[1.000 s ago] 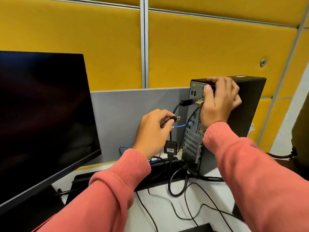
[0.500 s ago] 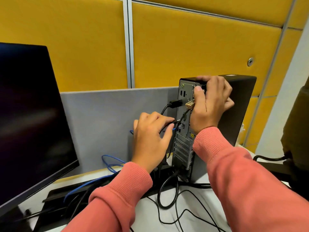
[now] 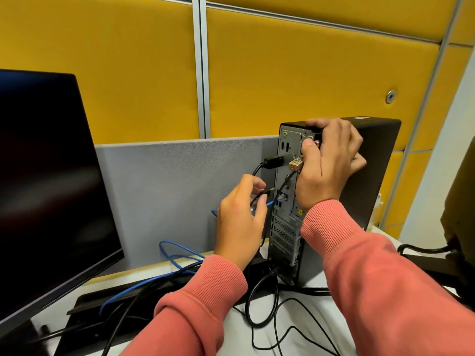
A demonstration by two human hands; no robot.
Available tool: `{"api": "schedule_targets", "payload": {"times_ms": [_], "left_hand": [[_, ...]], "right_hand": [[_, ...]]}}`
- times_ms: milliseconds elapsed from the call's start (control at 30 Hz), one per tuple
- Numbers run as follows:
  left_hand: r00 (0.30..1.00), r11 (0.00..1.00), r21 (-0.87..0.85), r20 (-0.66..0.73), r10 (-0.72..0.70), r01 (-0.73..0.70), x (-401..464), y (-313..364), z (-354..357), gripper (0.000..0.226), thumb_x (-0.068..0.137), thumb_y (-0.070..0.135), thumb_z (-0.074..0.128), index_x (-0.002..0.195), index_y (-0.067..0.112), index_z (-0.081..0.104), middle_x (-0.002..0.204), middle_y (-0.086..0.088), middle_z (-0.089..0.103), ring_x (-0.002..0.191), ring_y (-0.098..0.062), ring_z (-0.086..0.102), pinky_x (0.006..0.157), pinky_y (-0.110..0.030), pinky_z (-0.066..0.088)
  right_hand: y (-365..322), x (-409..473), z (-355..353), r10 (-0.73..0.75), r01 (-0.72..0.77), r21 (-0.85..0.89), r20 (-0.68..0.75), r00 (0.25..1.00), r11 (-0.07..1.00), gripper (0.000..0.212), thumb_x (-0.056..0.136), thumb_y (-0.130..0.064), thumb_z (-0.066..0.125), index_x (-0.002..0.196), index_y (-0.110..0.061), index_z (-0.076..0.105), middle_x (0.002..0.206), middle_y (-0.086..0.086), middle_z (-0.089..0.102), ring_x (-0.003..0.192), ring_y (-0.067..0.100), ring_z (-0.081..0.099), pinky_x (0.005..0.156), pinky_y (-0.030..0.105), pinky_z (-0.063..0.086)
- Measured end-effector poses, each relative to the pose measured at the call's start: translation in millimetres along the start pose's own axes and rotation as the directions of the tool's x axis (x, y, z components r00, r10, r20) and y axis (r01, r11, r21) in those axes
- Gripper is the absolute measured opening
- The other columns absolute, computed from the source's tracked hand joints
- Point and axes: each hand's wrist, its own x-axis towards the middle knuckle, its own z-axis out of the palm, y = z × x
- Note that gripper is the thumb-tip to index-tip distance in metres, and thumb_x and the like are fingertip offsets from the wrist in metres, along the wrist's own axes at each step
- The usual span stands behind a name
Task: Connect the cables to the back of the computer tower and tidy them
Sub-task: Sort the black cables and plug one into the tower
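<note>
A USB plug is being brought to the back of the tower while the case is steadied.

Nearest, loose black cables (image 3: 267,327) are seen trailing over the white desk (image 3: 321,330). Above them, a black cable with a small metal USB plug (image 3: 267,190) is pinched in the curled fingers of the left hand (image 3: 240,222), just beside the grey perforated rear panel (image 3: 286,227) of the upright black computer tower (image 3: 372,170). The tower's top rear corner is gripped by the right hand (image 3: 329,163), thumb pressed near a brass padlock (image 3: 296,161). A thin blue network cable (image 3: 271,203) and a black video plug (image 3: 273,161) are already seated. Alignment with a free port is judged the next need. Only a yellow warning sticker (image 3: 299,211) is made out; no writing can be read.
</note>
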Motion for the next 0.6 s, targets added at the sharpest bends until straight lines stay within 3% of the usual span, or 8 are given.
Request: {"api": "schedule_targets", "payload": {"times_ms": [133,300,433,600], "left_hand": [[0.990,0.984,-0.104,0.013,-0.144,0.145,4.2,5.0,-3.2,0.048,0.091,0.008,0.072,0.115,0.037,0.043,0.087,0.009,0.068,0.074,-0.004,0.066,0.065,-0.016,0.052],[0.956,0.959,-0.054,0.112,-0.270,0.277,22.8,11.0,-4.6,0.062,0.086,0.008,0.075,0.135,0.036,0.048,0.080,0.008,0.070,0.073,-0.006,0.066,0.072,-0.029,0.058],[0.943,0.956,-0.030,0.173,-0.284,0.293,33.4,13.1,-2.0,0.062,0.082,0.005,0.076,0.132,0.032,0.052,0.073,0.005,0.071,0.076,-0.008,0.068,0.079,-0.032,0.059],[0.952,0.963,-0.014,0.156,-0.263,0.269,34.9,11.8,2.1,0.053,0.084,0.007,0.076,0.127,0.029,0.056,0.073,0.007,0.070,0.073,-0.004,0.067,0.067,-0.019,0.051]], "right_hand": [[0.0,-0.4,0.5,0.004,-0.004,0.004,-0.005,1.000,1.000,0.026,0.087,-0.024,0.049,0.111,-0.027,0.059,0.117,-0.012,0.052,0.126,0.012,0.038,0.087,0.039,0.025],[0.2,-1.1,2.0,0.006,-0.006,0.002,-0.006,1.000,1.000,0.027,0.086,-0.024,0.050,0.112,-0.028,0.059,0.118,-0.011,0.053,0.127,0.012,0.038,0.087,0.040,0.026],[0.3,-0.2,1.7,-0.001,0.001,0.002,-0.009,1.000,1.000,0.028,0.086,-0.024,0.050,0.112,-0.027,0.060,0.118,-0.011,0.053,0.127,0.012,0.038,0.087,0.040,0.026],[1.5,-0.5,2.2,-0.002,0.002,-0.009,-0.010,1.000,1.000,0.028,0.086,-0.026,0.048,0.112,-0.027,0.059,0.119,-0.011,0.053,0.127,0.011,0.037,0.087,0.038,0.025]]}}
